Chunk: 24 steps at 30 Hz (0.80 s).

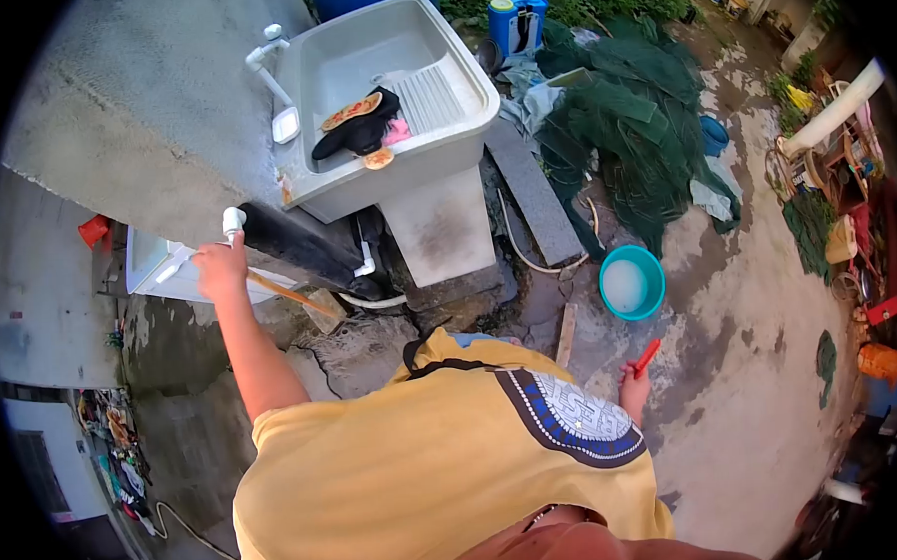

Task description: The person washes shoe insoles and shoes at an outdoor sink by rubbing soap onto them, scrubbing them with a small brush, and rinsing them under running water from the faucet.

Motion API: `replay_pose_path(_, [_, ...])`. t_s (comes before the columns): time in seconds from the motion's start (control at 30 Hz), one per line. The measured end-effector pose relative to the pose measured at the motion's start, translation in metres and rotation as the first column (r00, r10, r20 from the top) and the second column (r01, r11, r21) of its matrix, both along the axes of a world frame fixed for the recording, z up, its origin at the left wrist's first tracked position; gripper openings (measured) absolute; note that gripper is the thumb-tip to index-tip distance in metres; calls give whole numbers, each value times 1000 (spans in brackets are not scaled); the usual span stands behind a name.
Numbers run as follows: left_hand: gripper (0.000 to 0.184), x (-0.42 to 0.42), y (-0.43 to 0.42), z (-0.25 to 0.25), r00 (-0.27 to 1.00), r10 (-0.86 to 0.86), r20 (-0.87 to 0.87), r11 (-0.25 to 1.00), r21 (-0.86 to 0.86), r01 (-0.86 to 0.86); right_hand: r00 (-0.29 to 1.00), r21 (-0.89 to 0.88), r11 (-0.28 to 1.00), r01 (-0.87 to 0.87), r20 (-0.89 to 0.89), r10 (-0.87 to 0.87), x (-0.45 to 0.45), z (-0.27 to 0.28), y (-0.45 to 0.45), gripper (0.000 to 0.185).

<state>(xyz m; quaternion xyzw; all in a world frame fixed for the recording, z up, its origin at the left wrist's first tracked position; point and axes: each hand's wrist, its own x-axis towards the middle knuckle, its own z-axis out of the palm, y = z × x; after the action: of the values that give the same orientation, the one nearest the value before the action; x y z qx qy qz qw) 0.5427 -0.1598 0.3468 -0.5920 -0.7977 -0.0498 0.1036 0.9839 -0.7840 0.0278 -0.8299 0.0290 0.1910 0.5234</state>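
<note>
My left hand (222, 270) is closed around a white plastic tap (176, 263), beside a white pipe elbow (234, 221) at the wall corner. Its fingers are partly hidden. A wooden stick (287, 290) passes just below that hand. Low on the right, my right hand (633, 390) grips a slim red object (648, 355), whose kind I cannot make out. Above it on the ground stands a teal basin (657, 281) with whitish, sudsy water. Dark shoes (364, 136) with patterned insoles lie at the front of the grey sink (464, 64), beside a pink cloth (396, 132).
Green netting (627, 122) is heaped right of the sink, near a blue sprayer tank (517, 25). A stone slab (533, 191) and a pale hose lie between sink and basin. A white tub (148, 268) stands at left. Clutter lines the right edge.
</note>
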Motion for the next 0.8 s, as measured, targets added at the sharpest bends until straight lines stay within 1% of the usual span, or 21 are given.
replay_pose_path(0.03, [73, 5, -6, 8, 1000, -13, 6, 999, -43, 13, 999, -6, 1000, -22, 28, 22, 13, -5, 3, 19])
replay_pose_path(0.07, [73, 2, -7, 11, 997, -55, 55, 989, -134, 62, 1000, 29, 999, -29, 5, 29, 23, -9, 10, 19])
replay_pose_path(0.1, [70, -2, -4, 3, 996, -59, 64, 991, -118, 66, 999, 67, 997, -40, -14, 41, 34, -8, 18, 20])
replay_pose_path(0.17, [57, -13, -4, -9, 990, -131, 51, 990, -53, 133, 994, 29, 994, -108, -22, 109, 46, 19, 40, 19])
replay_pose_path(0.2, [52, -21, 0, -14, 962, -259, 88, 965, -15, 261, 990, 54, 991, -126, -52, 129, 54, 26, 48, 19])
replay_pose_path(0.27, [42, -37, -2, -27, 865, -478, 152, 878, 62, 474, 974, 94, 979, -181, -118, 191, 71, 39, 58, 18])
replay_pose_path(0.3, [40, -35, -4, -29, 863, -480, 157, 877, 52, 478, 963, 97, 972, -215, -144, 227, 77, 50, 68, 18])
replay_pose_path(0.37, [36, -29, -9, -16, 863, -479, 163, 876, 31, 481, 931, 108, 952, -285, -203, 302, 86, 78, 87, 18])
replay_pose_path(0.4, [40, -26, -11, -11, 892, -427, 146, 902, -8, 432, 910, 86, 933, -349, -208, 359, 95, 85, 94, 18])
replay_pose_path(0.47, [42, -15, -22, -3, 938, -347, -24, 936, 46, 348, 853, 56, 877, -477, -210, 478, 114, 94, 110, 18])
replay_pose_path(0.5, [44, -4, -28, -1, 949, -297, -109, 949, 77, 306, 862, 47, 883, -466, -199, 466, 127, 97, 119, 19])
replay_pose_path(0.53, [45, 15, -32, 0, 943, -289, -167, 918, 230, 323, 872, 39, 890, -455, -187, 454, 141, 99, 127, 19])
replay_pose_path(0.6, [49, 65, -39, -2, 926, -245, -288, 788, 498, 363, 886, 5, 897, -442, -155, 437, 179, 94, 147, 21])
replay_pose_path(0.63, [45, 89, -35, -12, 934, -304, -190, 759, 544, 358, 890, -19, 897, -442, -136, 436, 203, 88, 159, 21])
replay_pose_path(0.67, [40, 127, -33, -19, 891, -452, 30, 735, 579, 353, 892, -44, 895, -444, -119, 436, 223, 84, 173, 22])
replay_pose_path(0.7, [35, 161, -27, -31, 796, -553, 246, 749, 565, 346, 890, -39, 894, -446, -122, 439, 244, 82, 191, 22])
replay_pose_path(0.73, [32, 203, -21, -40, 734, -601, 315, 745, 553, 373, 888, -31, 892, -451, -122, 444, 267, 82, 215, 22])
replay_pose_path(0.77, [31, 241, -16, -49, 724, -614, 314, 756, 498, 425, 886, -24, 891, -453, -122, 447, 290, 79, 235, 22])
replay_pose_path(0.8, [33, 274, -8, -57, 684, -656, 318, 733, 482, 479, 871, -31, 874, -485, -107, 479, 314, 75, 256, 21])
